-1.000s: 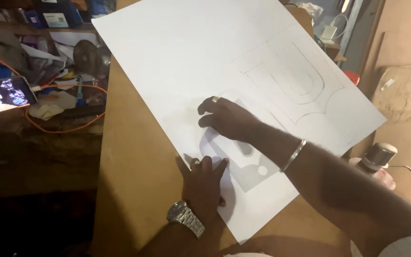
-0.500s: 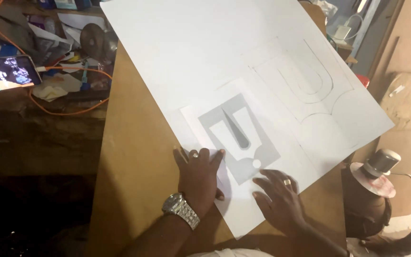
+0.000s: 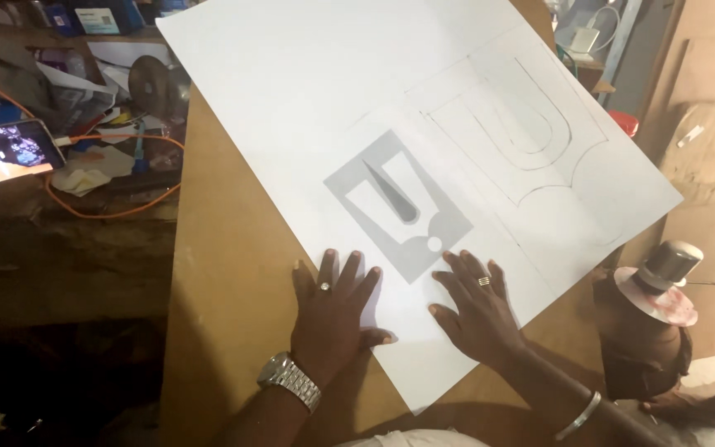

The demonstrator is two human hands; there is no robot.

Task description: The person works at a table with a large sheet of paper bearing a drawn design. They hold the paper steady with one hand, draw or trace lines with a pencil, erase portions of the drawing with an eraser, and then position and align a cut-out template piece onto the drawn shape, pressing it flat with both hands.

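On the brown board (image 3: 233, 248) lies our big white sheet (image 3: 308, 91), set at a slant and covering most of it. Near its lower edge we see a smaller paper with a grey stencil (image 3: 396, 207): a tilted grey block with a pale cut-out shape, a dark wedge and a small white dot inside. Further right, pencilled outlines (image 3: 531, 124) of a large U shape run across the sheet.

Our left hand (image 3: 334, 319) lies flat and open, fingers spread, half on the board and half on the sheet's edge, just below the stencil. Our right hand (image 3: 477, 310) is also open and flat on the sheet, fingertips at the stencil's lower corner. Neither grips anything.

To the left, a cluttered bench holds a lit phone (image 3: 6, 153) and an orange cable (image 3: 109, 211). At right stands a dark pot with a metal lid (image 3: 659, 290), clear of the sheet.
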